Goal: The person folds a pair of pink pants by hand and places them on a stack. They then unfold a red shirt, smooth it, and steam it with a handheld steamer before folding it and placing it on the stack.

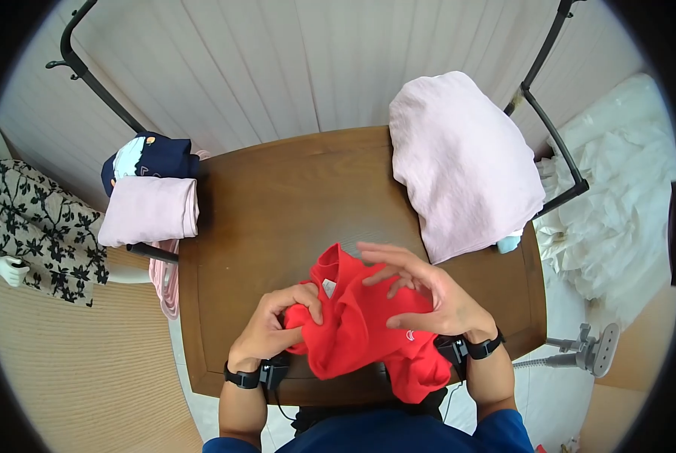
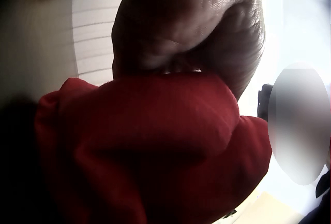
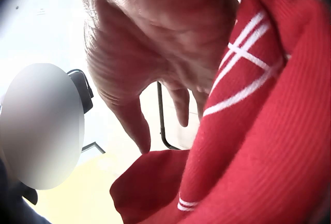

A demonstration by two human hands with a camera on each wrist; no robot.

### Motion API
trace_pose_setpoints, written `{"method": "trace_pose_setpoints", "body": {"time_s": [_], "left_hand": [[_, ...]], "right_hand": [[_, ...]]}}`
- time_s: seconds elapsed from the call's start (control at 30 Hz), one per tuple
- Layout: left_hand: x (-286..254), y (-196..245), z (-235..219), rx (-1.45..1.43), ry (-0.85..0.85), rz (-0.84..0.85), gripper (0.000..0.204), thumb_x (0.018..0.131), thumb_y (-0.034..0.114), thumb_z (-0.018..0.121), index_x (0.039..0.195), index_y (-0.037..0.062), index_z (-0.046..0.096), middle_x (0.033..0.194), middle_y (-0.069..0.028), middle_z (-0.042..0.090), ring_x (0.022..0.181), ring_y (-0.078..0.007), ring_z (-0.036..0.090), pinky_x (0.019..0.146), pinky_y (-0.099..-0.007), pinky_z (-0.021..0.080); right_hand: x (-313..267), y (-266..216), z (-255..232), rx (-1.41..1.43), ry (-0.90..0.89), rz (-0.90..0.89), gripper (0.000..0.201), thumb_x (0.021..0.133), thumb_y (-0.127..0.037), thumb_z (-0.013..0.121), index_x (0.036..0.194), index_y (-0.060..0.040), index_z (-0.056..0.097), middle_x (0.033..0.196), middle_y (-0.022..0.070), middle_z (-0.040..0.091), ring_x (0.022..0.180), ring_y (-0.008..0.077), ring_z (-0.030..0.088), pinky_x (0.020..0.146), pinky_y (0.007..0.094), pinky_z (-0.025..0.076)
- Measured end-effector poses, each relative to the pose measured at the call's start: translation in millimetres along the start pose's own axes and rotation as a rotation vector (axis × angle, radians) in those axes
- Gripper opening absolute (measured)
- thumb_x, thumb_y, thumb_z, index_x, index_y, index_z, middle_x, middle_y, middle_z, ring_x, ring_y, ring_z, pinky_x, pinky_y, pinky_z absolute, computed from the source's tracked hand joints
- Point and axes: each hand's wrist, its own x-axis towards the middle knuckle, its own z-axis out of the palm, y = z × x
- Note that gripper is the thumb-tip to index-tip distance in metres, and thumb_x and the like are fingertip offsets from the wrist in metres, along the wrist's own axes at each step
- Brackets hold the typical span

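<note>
A bunched red top with a white label hangs over the table's near edge. White print shows on it, and ribbed fabric fills much of the right wrist view. My left hand grips its left side, thumb toward the middle and fingers curled into the cloth. In the left wrist view, red folds cover the fingertips of the left hand. Over the top's right side, my right hand has its fingers spread and thumb extended, with no cloth pinched between them.
Pale pink cloth drapes a heap at the brown table's back right. Folded pink cloth and a dark blue garment sit at the left edge. Black frame poles rise behind; a patterned skirt on a mannequin stands left.
</note>
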Motion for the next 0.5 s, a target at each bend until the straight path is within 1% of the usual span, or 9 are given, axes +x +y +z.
{"method": "trace_pose_setpoints", "body": {"time_s": [0.03,0.1,0.13,0.2,0.23,0.3,0.4,0.43,0.5], "left_hand": [[0.0,-0.4,-0.3,0.032,-0.025,0.011,0.024,0.072,-0.013,0.064,0.090,0.0037,0.064,0.091,-0.0028,0.063,0.089,-0.0166,0.057,0.088,-0.0295,0.045],[0.4,-0.2,-0.5,0.029,-0.015,0.004,0.024,0.071,-0.013,0.064,0.089,0.0033,0.064,0.090,-0.0028,0.063,0.089,-0.0169,0.057,0.088,-0.0297,0.045],[0.2,-0.1,-0.6,0.028,-0.005,-0.002,0.024,0.070,-0.013,0.064,0.088,0.0029,0.064,0.088,-0.0027,0.064,0.089,-0.0172,0.058,0.088,-0.0299,0.046],[-1.0,-5.7,-3.5,0.023,0.015,0.015,0.024,0.071,-0.013,0.064,0.088,0.0030,0.064,0.089,-0.0029,0.063,0.088,-0.0166,0.057,0.087,-0.0295,0.046],[-1.3,-7.5,-4.5,0.019,0.034,0.032,0.024,0.071,-0.013,0.064,0.089,0.0030,0.064,0.089,-0.0032,0.063,0.087,-0.0160,0.057,0.085,-0.0292,0.046],[-0.8,-6.3,-3.0,-0.020,0.070,0.042,0.023,0.072,-0.012,0.065,0.089,0.0036,0.063,0.089,-0.0032,0.062,0.086,-0.0151,0.056,0.083,-0.0285,0.046],[-0.4,-7.9,-0.5,-0.084,0.136,0.063,0.020,0.076,-0.009,0.068,0.088,0.0048,0.061,0.089,-0.0031,0.060,0.084,-0.0135,0.054,0.080,-0.0271,0.045],[-0.1,-8.6,-0.2,-0.103,0.168,0.083,0.019,0.077,-0.007,0.070,0.087,0.0055,0.060,0.088,-0.0031,0.060,0.083,-0.0128,0.054,0.079,-0.0265,0.044],[-0.3,-9.5,0.0,-0.121,0.168,0.082,0.018,0.078,-0.004,0.072,0.087,0.0058,0.060,0.088,-0.0029,0.060,0.082,-0.0127,0.053,0.078,-0.0263,0.044]], "right_hand": [[-0.6,0.9,-0.4,-0.001,0.002,0.002,0.064,0.083,-0.004,0.076,0.143,-0.0061,0.054,0.148,0.0146,0.053,0.127,0.0227,0.056,0.100,0.0362,0.049],[0.0,4.9,-0.8,-0.086,-0.189,-0.081,0.070,0.083,-0.003,0.075,0.148,-0.0075,0.051,0.146,0.0123,0.056,0.120,0.0215,0.060,0.098,0.0357,0.050],[-0.1,6.0,-1.2,-0.085,-0.190,-0.080,0.070,0.083,-0.003,0.075,0.148,-0.0075,0.051,0.146,0.0123,0.056,0.120,0.0215,0.060,0.098,0.0357,0.050],[-0.8,8.1,-2.9,-0.064,-0.345,0.031,0.056,0.080,0.000,0.077,0.134,-0.0031,0.064,0.131,0.0123,0.066,0.114,0.0225,0.064,0.094,0.0347,0.052],[-0.5,9.7,-4.3,-0.063,-0.345,0.031,0.056,0.080,0.000,0.077,0.134,-0.0031,0.064,0.131,0.0123,0.066,0.114,0.0225,0.064,0.094,0.0347,0.052],[0.3,12.4,-7.5,-0.149,-0.443,-0.032,0.039,0.083,-0.001,0.076,0.122,-0.0044,0.072,0.113,0.0114,0.074,0.100,0.0232,0.067,0.088,0.0326,0.053],[-1.4,13.7,-5.9,-0.143,-0.442,-0.083,0.028,0.084,-0.002,0.076,0.111,-0.0055,0.078,0.098,0.0095,0.076,0.086,0.0223,0.067,0.080,0.0313,0.054],[-1.9,12.0,-6.7,-0.140,-0.440,-0.080,0.028,0.084,-0.002,0.076,0.111,-0.0055,0.078,0.098,0.0095,0.076,0.086,0.0223,0.067,0.080,0.0313,0.054],[-3.1,5.3,-8.3,-0.138,-0.361,0.033,0.024,0.083,-0.002,0.077,0.106,-0.0061,0.079,0.092,0.0065,0.077,0.079,0.0161,0.066,0.072,0.0281,0.051]]}}
